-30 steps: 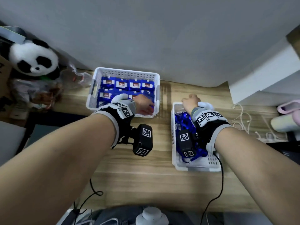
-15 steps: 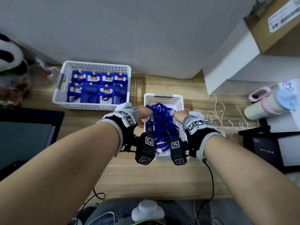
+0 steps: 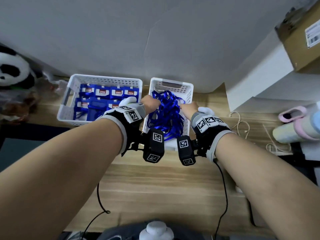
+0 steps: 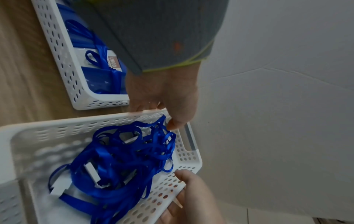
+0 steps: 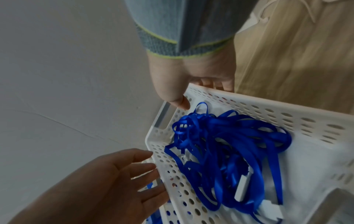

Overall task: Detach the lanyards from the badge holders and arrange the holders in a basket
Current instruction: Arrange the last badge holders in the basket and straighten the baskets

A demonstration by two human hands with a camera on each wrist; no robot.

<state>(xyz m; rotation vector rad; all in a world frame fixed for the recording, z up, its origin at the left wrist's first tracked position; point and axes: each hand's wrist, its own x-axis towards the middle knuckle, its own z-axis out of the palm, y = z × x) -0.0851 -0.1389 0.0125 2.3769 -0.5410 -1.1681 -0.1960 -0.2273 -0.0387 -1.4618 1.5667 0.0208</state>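
the lanyards (image 3: 166, 112) between my hands are a glossy royal blue, tangled, with small white clips among them. their basket (image 3: 171, 84) at twelve o'clock is white, dotted with rows of holes. at eleven o'clock, a second white perforated basket (image 3: 105, 80) holds badge holders (image 3: 117, 93) in the same blue, each with a red-and-white label. my wrist bands (image 3: 132, 116) are black and grey with black-and-white square markers. the table (image 3: 155, 184) is pale wood grain. at nine o'clock sits a black-and-white panda toy (image 3: 12, 70).

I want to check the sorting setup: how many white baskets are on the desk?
2. One basket at the back left holds the badge holders; the other basket, right beside it, holds the blue lanyards.
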